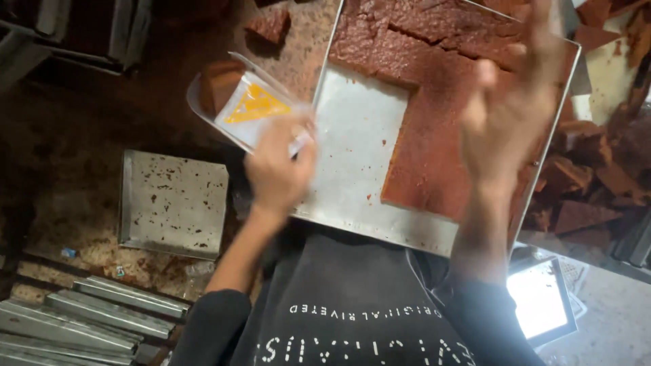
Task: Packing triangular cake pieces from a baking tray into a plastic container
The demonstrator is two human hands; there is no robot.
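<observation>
Bagging step, by the look: left hand [278, 169] pinching a clear pouch [247, 102] with a brown cake piece inside, upper left. Right hand [505, 118] open, empty, blurred over the cake tray [352, 135], centre right. Next likely calls for sealing or setting down.

A worn brown work surface [81, 135], dusted with crumbs, carried everything. Directly under the fingers [298, 146] of the left hand [278, 173] lay a large metal baking tray [352, 135], its bare corner just beside those fingertips. To the outer side of the same fingers, well apart from them, a smaller empty metal tray [173, 203] rested flat, speckled with crumbs. Nearer the body than that, a stack of metal trays [81, 318] lay on the surface. Beyond the fingertips of the left hand, a loose piece of brown cake [269, 26] sat on the surface. Past the fingers [536, 61] of the right hand [508, 115], a heap of cake offcuts [583, 183] lay beside the big tray.
</observation>
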